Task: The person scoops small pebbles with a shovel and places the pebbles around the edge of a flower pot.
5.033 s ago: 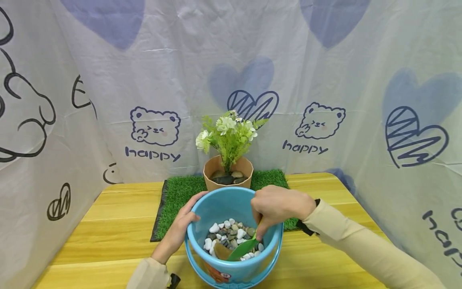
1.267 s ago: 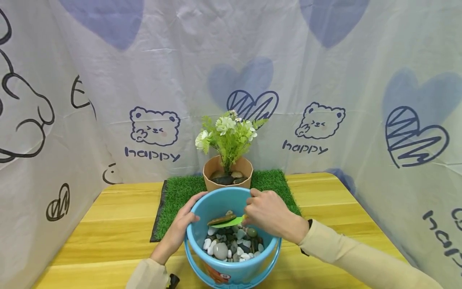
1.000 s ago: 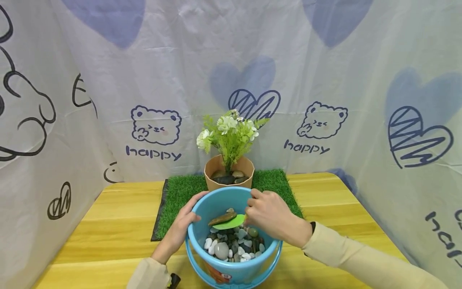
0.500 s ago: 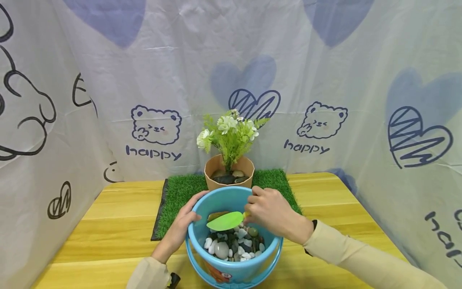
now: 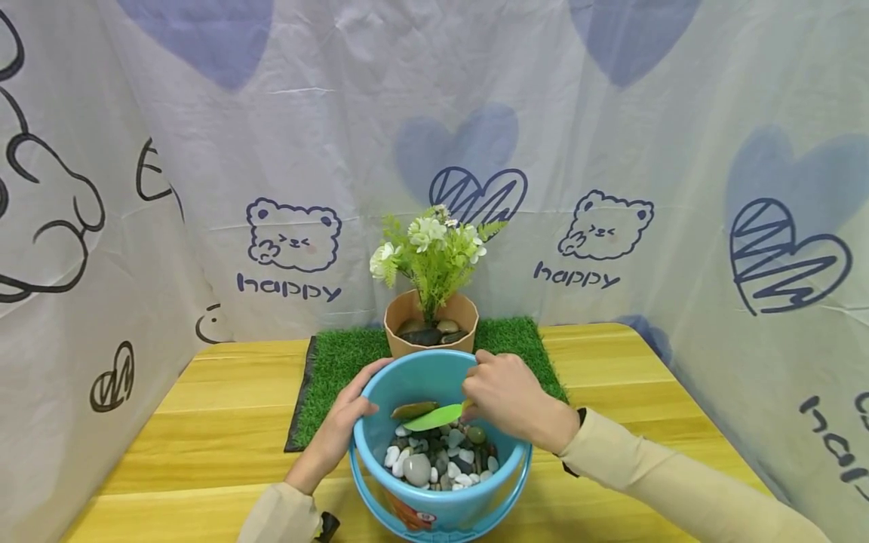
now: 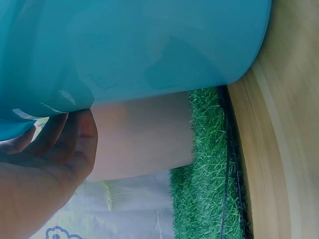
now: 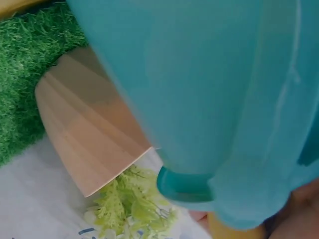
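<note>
In the head view a blue bucket (image 5: 407, 381) stands at the front middle, with white, grey and brown pebbles (image 5: 441, 464) inside. My left hand (image 5: 336, 426) holds its left rim, thumb over the edge. The left wrist view shows those fingers against the bucket's outer wall (image 6: 149, 45). Inside the bucket, my right hand (image 5: 512, 396) grips a small green trowel (image 5: 436, 417) by its yellow handle. The trowel's blade points left, above the pebbles. A flat brown stone (image 5: 413, 410) lies beside the blade, near the far wall. In the right wrist view the bucket hides most of that hand.
Behind the bucket stands a tan pot (image 5: 397, 347) with stones and a white-flowered plant (image 5: 434, 264). It sits on an artificial grass mat (image 5: 315, 400) on the wooden table (image 5: 190, 430). Printed cloth hangs at the back and both sides.
The trowel has risen from among the pebbles at the near side to the far side. Its blade then turned over and back. The brown stone now lies far inside; the left hand stays put.
</note>
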The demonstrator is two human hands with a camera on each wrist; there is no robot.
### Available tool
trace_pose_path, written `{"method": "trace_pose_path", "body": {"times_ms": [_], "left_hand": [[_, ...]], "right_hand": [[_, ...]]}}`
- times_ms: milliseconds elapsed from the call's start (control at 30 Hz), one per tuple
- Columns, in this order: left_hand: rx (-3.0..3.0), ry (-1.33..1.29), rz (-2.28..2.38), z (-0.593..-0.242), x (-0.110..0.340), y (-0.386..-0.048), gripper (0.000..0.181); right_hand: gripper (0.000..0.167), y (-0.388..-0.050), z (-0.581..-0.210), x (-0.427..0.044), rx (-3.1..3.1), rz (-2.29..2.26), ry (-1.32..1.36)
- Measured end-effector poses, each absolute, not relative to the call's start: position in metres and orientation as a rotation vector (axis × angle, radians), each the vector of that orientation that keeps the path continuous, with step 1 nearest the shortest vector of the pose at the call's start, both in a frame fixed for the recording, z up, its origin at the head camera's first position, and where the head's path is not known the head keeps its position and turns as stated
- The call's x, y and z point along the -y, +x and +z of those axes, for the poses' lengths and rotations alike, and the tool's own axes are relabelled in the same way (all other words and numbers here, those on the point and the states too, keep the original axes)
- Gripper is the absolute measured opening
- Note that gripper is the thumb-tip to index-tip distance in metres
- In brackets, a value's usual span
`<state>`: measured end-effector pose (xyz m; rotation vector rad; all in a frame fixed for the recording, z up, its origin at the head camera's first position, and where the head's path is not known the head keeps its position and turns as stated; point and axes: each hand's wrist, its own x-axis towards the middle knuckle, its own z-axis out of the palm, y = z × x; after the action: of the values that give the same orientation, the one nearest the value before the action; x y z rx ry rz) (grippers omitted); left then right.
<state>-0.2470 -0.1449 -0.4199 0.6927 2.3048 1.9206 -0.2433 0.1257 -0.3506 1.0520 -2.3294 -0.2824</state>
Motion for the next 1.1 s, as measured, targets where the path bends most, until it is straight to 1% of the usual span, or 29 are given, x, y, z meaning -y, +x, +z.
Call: {"method": "trace_pose_path", "body": {"times_ms": [233,600,1100], "left_hand": [[-2.304,0.681,1.917,-0.42,0.144,-0.247,0.067],[-2.297,0.69,1.926,-0.421,0.146,-0.247,0.067],[-2.31,0.687,1.912,-0.421,0.145,-0.247,0.067]], "right_hand": [[0.049,-0.24,-0.347,-0.121,2.456,-0.236,0.983],[0.044,-0.239,-0.358,-0.123,2.335,-0.22,1.027],[0.04,-0.242,-0.357,-0.126,2.29,-0.193,1.034]]}}
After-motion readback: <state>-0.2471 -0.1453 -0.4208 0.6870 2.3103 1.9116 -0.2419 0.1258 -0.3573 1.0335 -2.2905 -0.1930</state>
